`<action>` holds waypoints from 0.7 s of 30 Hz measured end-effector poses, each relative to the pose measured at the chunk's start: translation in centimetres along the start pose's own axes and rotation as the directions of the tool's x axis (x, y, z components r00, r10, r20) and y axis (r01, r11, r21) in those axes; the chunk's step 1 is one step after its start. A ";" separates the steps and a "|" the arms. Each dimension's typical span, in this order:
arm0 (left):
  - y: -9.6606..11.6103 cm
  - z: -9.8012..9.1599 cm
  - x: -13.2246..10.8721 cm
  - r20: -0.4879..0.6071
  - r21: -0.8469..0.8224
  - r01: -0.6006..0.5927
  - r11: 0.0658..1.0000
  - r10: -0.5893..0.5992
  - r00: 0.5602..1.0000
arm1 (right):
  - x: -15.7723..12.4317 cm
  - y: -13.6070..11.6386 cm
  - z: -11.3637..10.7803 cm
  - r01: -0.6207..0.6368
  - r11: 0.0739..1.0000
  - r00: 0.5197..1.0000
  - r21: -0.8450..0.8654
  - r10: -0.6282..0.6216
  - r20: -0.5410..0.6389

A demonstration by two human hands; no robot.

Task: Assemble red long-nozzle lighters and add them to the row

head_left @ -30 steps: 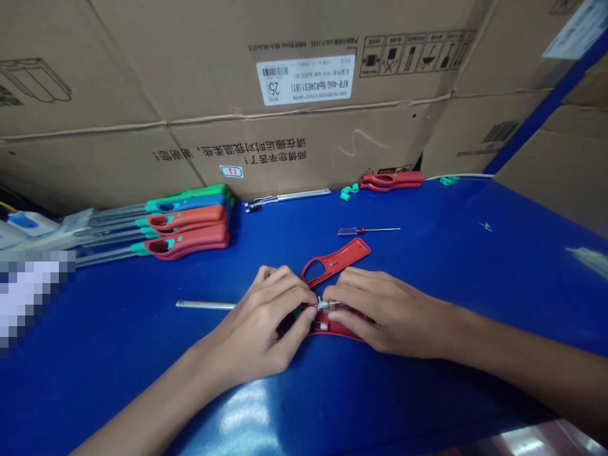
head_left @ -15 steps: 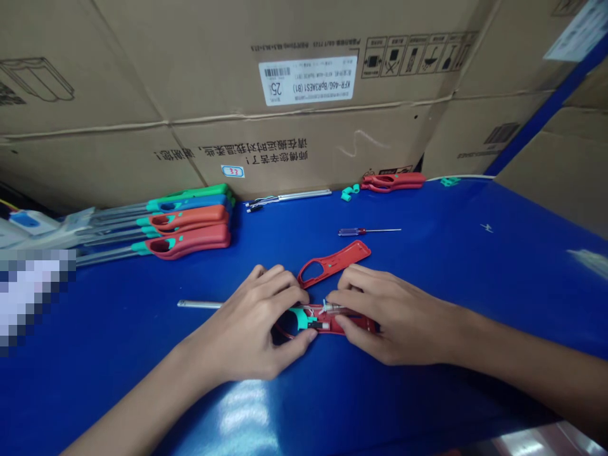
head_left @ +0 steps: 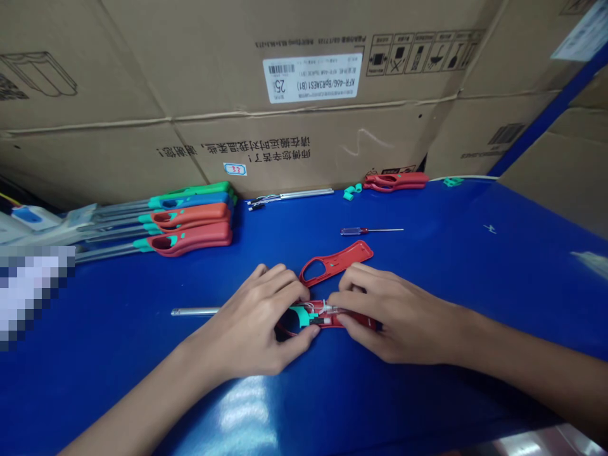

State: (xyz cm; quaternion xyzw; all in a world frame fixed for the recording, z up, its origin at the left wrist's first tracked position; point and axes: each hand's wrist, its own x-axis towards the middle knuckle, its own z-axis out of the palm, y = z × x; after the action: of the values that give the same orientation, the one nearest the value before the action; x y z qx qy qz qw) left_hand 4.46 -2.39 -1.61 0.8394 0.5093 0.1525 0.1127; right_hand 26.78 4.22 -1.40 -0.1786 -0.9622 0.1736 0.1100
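Note:
An opened red lighter body lies on the blue table, with a teal trigger and small white wires showing inside. Its metal tube sticks out to the left. My left hand grips the trigger end, thumb under it. My right hand pinches the inner parts and presses the red shell from the right. Just behind both hands lies the loose red cover half.
A stack of finished long lighters lies at the left. A small screwdriver sits behind the hands. A bare metal tube with wires, teal caps and red shells lie along the cardboard boxes.
My left hand drew back a little, uncovering the teal trigger. The lighter and its tube slid slightly left. My right hand kept its pinch on the inner parts.

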 end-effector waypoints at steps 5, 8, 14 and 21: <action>0.1 0.1 0.0 0.004 -0.002 0.001 1.000 -0.001 1.000 | -0.1 0.0 0.0 0.010 1.000 1.000 0.002 -0.010 -0.012; 0.1 0.1 0.1 0.019 -0.007 0.015 1.000 -0.014 1.000 | -0.1 0.1 0.0 0.026 1.000 0.999 0.003 -0.026 -0.018; 0.2 0.0 -0.1 -0.008 -0.025 -0.003 1.000 0.003 1.000 | 0.0 0.3 0.2 0.053 0.999 0.998 -0.005 -0.053 -0.039; 0.2 0.2 -0.1 -0.008 -0.040 -0.009 0.999 0.009 1.000 | -0.2 0.3 0.0 0.075 0.997 0.997 -0.022 -0.076 -0.023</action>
State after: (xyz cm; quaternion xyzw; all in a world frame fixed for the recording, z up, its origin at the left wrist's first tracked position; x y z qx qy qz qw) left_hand 4.65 -2.54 -1.77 0.8387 0.5027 0.1666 0.1265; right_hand 27.02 4.43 -1.51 -0.1454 -0.9687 0.1568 0.1261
